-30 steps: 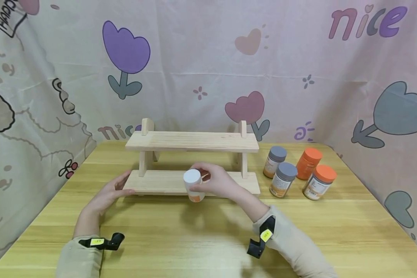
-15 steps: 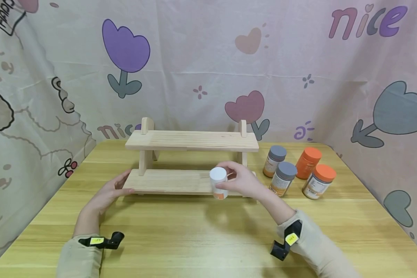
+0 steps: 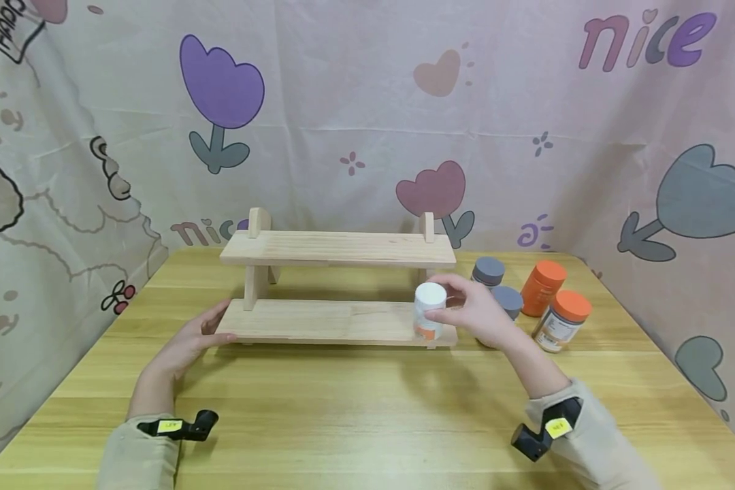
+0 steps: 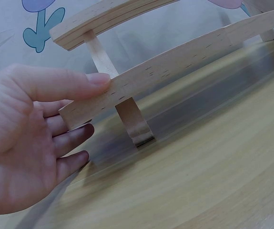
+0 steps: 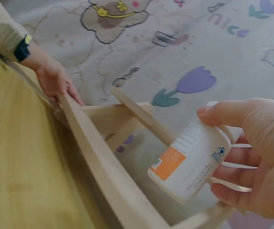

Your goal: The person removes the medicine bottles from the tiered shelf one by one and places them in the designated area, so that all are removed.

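A two-tier wooden shelf [image 3: 306, 321] stands on the table. At its left end, my left hand [image 3: 192, 340] grips the lower board, the thumb [image 4: 96, 81] on the front edge and the fingers around the board's end. My right hand [image 3: 479, 309] holds a white pill bottle [image 3: 430, 309] between thumb and fingers at the right end of the lower board. The right wrist view shows the white-and-orange label of this bottle [image 5: 191, 160] and a gap between its base and the board. The hand partly covers two grey-capped bottles [image 3: 488, 269] behind it.
Two orange-capped bottles [image 3: 543, 287] stand right of the grey-capped ones. A printed cloth [image 3: 355, 102] hangs behind the table. The upper board [image 3: 337, 246] overhangs the back of the lower one. Bare wooden tabletop [image 3: 331, 415] lies in front.
My right hand has carried the white pill bottle rightward along the lower board, from near its middle to its right end. The left hand and the shelf have stayed in place.
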